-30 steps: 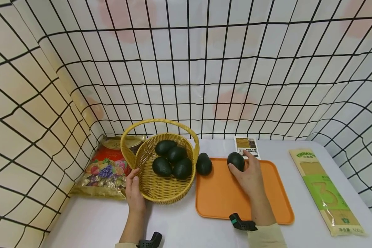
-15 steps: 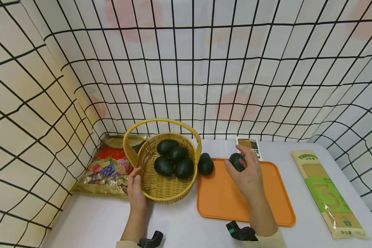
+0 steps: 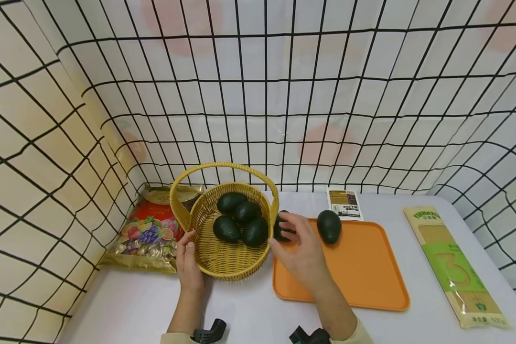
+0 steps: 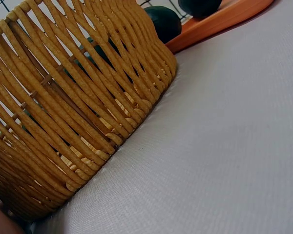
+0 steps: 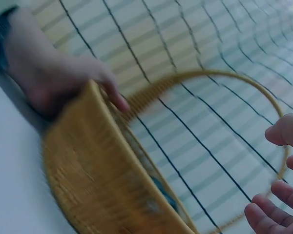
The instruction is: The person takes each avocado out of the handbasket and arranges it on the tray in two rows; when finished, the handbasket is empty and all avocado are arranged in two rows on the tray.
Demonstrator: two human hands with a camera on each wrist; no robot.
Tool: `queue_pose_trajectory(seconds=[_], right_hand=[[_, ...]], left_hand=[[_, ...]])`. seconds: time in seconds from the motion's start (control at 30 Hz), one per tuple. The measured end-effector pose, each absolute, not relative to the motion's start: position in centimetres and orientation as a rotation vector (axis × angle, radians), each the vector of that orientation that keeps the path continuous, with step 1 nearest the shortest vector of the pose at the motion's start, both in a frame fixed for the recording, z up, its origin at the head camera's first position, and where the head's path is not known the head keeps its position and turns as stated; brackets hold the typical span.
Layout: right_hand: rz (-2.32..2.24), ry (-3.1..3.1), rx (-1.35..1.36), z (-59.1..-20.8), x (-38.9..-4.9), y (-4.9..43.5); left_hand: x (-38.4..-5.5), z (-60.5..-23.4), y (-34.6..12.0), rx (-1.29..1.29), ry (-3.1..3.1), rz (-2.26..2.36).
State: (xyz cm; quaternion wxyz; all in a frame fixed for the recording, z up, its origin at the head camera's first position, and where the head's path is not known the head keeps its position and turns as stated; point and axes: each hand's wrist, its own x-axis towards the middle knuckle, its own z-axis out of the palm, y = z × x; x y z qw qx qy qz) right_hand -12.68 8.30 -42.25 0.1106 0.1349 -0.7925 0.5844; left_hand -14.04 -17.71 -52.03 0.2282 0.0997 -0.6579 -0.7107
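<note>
1. Left hand (image 3: 189, 270): gripping rim of round yellow wicker basket (image 3: 223, 262); four dark-green oval avocados (image 3: 226, 229) inside.
2. Right hand (image 3: 305, 253): fingers parted, gripping nothing, at loose dark-green avocado (image 3: 278, 231) beside basket, near orange rectangular tray (image 3: 352, 282).

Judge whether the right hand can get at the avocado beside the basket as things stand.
Probably yes: the right hand looks empty, its fingers are right by that avocado, and nothing seems to block them, though the basket crowds one side.
</note>
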Motion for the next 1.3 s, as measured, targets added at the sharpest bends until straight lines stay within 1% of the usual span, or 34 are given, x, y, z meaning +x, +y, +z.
queue_pose_trajectory(seconds=[0.23,0.43,0.57,0.8,1.03,1.17,1.3], right_hand=[[1.844,-2.391,0.516,-43.1,-11.9,4.5],[1.816,-2.450,0.546,-44.0,-12.4,2.6],[1.693,-2.500,0.579,-44.3,-13.6,1.3],[1.269,-2.672,0.632,-44.4,-16.6,-1.2],[1.041,-2.792,0.673,-44.1,-19.3,-2.7],[0.969,-2.831,0.663,-44.6,-20.2,-3.2],[1.019,-2.848,0.622,-45.2,-20.6,-3.4]], left_hand=[[-14.1,-52.1,-17.7,0.283,-1.818,-1.952],[-14.1,-52.1,-17.8,0.283,-1.805,-1.968],[-14.2,-52.1,-17.8,0.263,-1.796,-1.970],[-14.2,-52.1,-17.8,0.265,-1.805,-1.951],[-14.3,-52.2,-17.8,0.256,-1.819,-1.932],[-14.3,-52.3,-17.9,0.256,-1.807,-1.947],[-14.2,-52.2,-17.9,0.260,-1.812,-1.945]])
